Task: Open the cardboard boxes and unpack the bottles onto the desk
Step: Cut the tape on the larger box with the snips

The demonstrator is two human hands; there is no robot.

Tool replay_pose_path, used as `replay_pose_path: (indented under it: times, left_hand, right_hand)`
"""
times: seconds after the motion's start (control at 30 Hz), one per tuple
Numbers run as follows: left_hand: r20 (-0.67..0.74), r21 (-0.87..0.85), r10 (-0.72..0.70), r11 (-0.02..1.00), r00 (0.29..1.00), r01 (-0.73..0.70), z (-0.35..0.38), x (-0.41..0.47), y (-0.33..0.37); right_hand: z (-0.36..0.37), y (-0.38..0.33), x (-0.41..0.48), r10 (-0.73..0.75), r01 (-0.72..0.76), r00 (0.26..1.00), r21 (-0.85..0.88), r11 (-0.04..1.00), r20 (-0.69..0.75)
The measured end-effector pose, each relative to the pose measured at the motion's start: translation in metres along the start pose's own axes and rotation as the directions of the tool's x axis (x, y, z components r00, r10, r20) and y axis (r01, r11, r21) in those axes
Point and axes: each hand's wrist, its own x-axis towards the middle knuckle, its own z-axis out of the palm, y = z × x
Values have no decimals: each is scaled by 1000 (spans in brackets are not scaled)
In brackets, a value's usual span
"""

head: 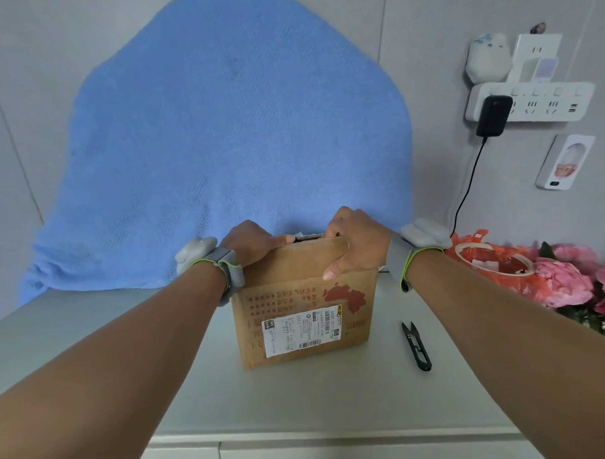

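Left hand (250,243) and right hand (354,241) are gripping the top edge of the cardboard box (304,315), fingers curled over it. Uneven pulling is risking tearing the flap or tipping the box.

Home room: wall power strip (530,102) with charger (494,115), pink flowers (567,282), blue blanket (229,146) behind desk (92,326).

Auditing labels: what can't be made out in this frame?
Head view:
Cardboard box contents: hidden by its flaps.
Fingertips of left hand and right hand: curled behind the box top.
Shipping label text: too small.
Pink flowers: cut by right edge.
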Motion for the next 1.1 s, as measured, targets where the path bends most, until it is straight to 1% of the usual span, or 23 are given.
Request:
replay_pose_path:
  times: [0.2,0.23,0.3,0.33,0.37,0.4,0.47,0.57,0.67,0.8,0.9,1.0,1.1]
  left_hand:
    - [19,-2,14,1000,1000,-14,-3,-4,-4]
    - [21,-43,21,999,1000,-20,-4,-5,-6]
    - [14,-249,31,968,999,-26,-7,-11,-11]
    - [-10,-362,28,932,1000,-30,-8,-14,-14]
    - [-47,-435,20,900,999,-38,-10,-17,-18]
    - [-81,-462,8,886,997,-45,-12,-19,-23]
    - [-102,-440,5,896,995,-50,-14,-23,-32]
    - [-56,-422,23,905,998,-45,-20,-26,-38]
    - [-22,-377,54,925,998,-59,-25,-26,-41]
    - [-17,-318,56,946,998,-58,-27,-28,-46]
    - [-12,-330,59,942,998,-60,-27,-28,-54]
    - [-13,-351,54,935,998,-56,-29,-27,-59]
    - [6,-406,33,914,999,-27,-30,-28,-60]
  right_hand:
    - [-1,-3,-6,-17,17,1000,57,998,7]
    - [-3,-5,-7,-15,14,1000,46,999,22]
    - [-8,-9,-8,1,-2,999,8,1000,50]
    - [-9,-11,-8,10,-10,998,-6,1000,58]
    - [-10,-13,-9,15,-15,998,-14,1000,61]
    - [-11,-15,-9,17,-16,998,-18,1000,59]
    - [-11,-17,-10,23,-22,998,-28,999,65]
    - [-14,-21,-11,40,-36,995,-35,999,94]
    - [-12,-28,-10,22,-16,992,-52,999,126]
    - [-3,-41,-4,41,-34,983,-38,999,180]
    - [3,-46,-1,50,-40,980,-52,998,193]
    - [3,-50,4,2,-3,980,7,1000,201]
    - [-2,-58,13,-38,26,961,45,999,275]
